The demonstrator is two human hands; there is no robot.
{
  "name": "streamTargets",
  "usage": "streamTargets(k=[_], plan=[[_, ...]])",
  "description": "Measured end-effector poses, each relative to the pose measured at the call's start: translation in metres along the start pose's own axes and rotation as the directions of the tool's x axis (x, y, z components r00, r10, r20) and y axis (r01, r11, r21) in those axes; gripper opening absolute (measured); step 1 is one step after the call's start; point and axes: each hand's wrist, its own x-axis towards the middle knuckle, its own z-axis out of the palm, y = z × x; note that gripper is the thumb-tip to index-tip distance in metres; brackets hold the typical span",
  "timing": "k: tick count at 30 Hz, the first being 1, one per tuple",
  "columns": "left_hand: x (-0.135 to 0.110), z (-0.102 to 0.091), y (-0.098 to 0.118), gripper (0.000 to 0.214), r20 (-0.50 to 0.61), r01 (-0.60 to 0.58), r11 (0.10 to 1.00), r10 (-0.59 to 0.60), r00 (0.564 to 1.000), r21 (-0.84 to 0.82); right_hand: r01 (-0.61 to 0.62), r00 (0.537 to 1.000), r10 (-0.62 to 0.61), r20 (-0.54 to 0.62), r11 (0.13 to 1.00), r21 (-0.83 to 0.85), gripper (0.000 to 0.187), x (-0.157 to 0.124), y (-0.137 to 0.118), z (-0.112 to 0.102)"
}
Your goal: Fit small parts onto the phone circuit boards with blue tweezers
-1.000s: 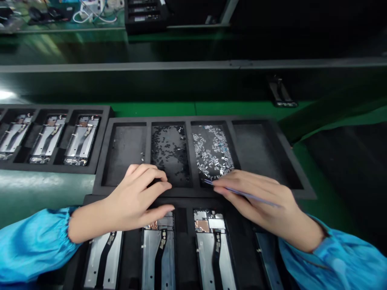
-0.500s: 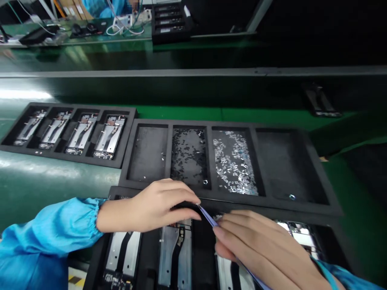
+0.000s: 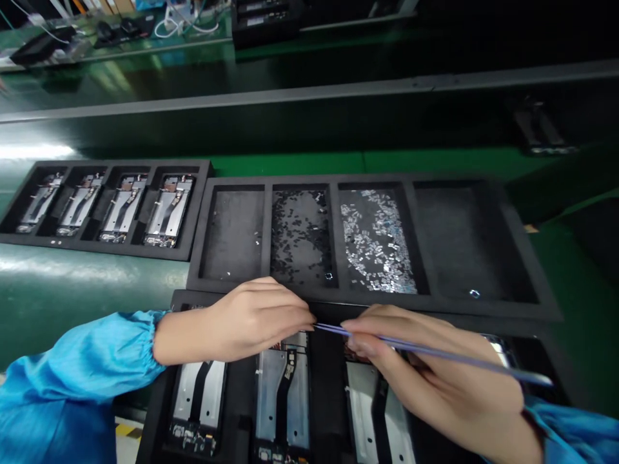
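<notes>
My right hand holds a pair of purple tweezers, their tips pointing left. The fingers of my left hand are pinched together at those tips; whatever lies between them is too small or hidden to make out. Both hands are over a black foam tray of opened phones. Below my left hand lies a phone with a dark flex cable, its upper end partly covered. Another phone sits beneath my right hand, and a third phone is at the left.
Behind my hands stands a foam parts tray with small black pieces and small shiny pieces in its middle compartments. To its left, a second phone tray holds several opened phones. Cables lie on the far bench.
The fingers of my left hand have closed together at the tweezers' tips. My right hand has turned, bringing the tweezers nearly level. The view has shifted slightly.
</notes>
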Motion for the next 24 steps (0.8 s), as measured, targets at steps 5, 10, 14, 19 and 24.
streamTargets(k=[5,10,14,19,24], plan=[[0.003,0.002,-0.001,0.027,-0.059,0.116,0.989,-0.111,0.992,0.089,-0.177,0.981,0.172,-0.092,0.983,-0.052,0.012,-0.010,0.004,-0.024],[0.007,0.003,-0.003,0.021,0.032,-0.024,0.980,0.018,0.999,0.198,-0.144,0.987,0.133,-0.094,0.981,-0.130,0.026,-0.019,0.025,-0.025],[0.009,0.002,-0.003,0.021,0.076,-0.080,0.971,0.065,0.995,0.223,-0.096,0.994,0.100,0.033,0.991,-0.088,0.033,-0.015,0.040,-0.014],[0.008,0.003,-0.006,0.022,0.090,-0.090,0.968,0.070,0.993,0.233,-0.052,0.996,0.044,-0.075,0.993,-0.109,0.037,-0.015,0.046,-0.011],[0.008,0.003,-0.007,0.023,0.107,-0.099,0.966,0.075,0.991,0.240,-0.038,0.999,0.035,-0.028,0.993,-0.109,0.026,-0.016,0.045,-0.012]])
